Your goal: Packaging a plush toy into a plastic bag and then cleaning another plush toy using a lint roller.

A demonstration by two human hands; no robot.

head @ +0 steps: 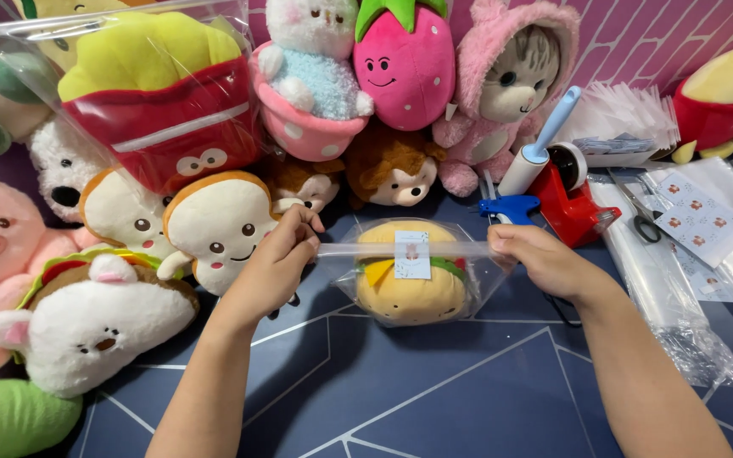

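Left hand (277, 259) and right hand (536, 254), fingers clamped on opposite ends of the clear bag's (345, 284) folded top; inside, a burger plush (409, 293). Resting mid-surface (434, 382), just before a red tape dispenser (574, 208).

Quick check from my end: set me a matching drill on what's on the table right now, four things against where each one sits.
Things:
1. burger plush
2. scissors
3. red tape dispenser
4. strawberry plush

Places:
A. in the back row, between a white plush in a pink cup and a cat plush in a pink hood
B. inside the clear bag held at its top edge by the left hand and right hand
C. lying on flat clear bags to the right
D. beside the lint roller, behind the right hand

Pairs: 1-B, 2-C, 3-D, 4-A
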